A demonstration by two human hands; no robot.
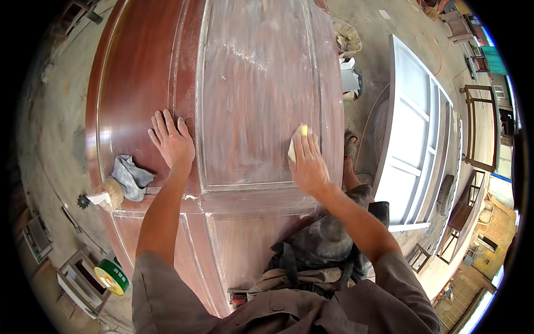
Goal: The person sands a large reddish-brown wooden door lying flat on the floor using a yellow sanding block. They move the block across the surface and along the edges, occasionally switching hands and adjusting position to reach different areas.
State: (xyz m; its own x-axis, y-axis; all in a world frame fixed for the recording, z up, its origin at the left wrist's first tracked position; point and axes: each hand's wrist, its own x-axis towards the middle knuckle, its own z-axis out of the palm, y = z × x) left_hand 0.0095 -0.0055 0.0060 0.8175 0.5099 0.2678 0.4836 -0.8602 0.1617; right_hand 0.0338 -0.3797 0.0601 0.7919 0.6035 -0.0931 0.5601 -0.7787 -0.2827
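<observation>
A large red-brown wooden door (189,196) with raised mouldings lies flat in front of me. Pale dusty streaks cover its right-hand panel (253,117), while the left part is shinier and darker. My left hand (173,146) rests open on the wood left of the middle moulding, fingers spread. On the dusty panel, near its right moulding, my right hand (310,167) presses down on a cream-coloured pad (292,150). The pad is mostly hidden under the fingers, and a yellow wrap (304,130) shows at one fingertip.
A crumpled grey cloth (132,178) and a tan roll (114,192) lie at the door's left edge. A green-and-yellow round container (111,276) is at lower left. Right of the door stand a white framed panel (409,139) and a sack (347,38).
</observation>
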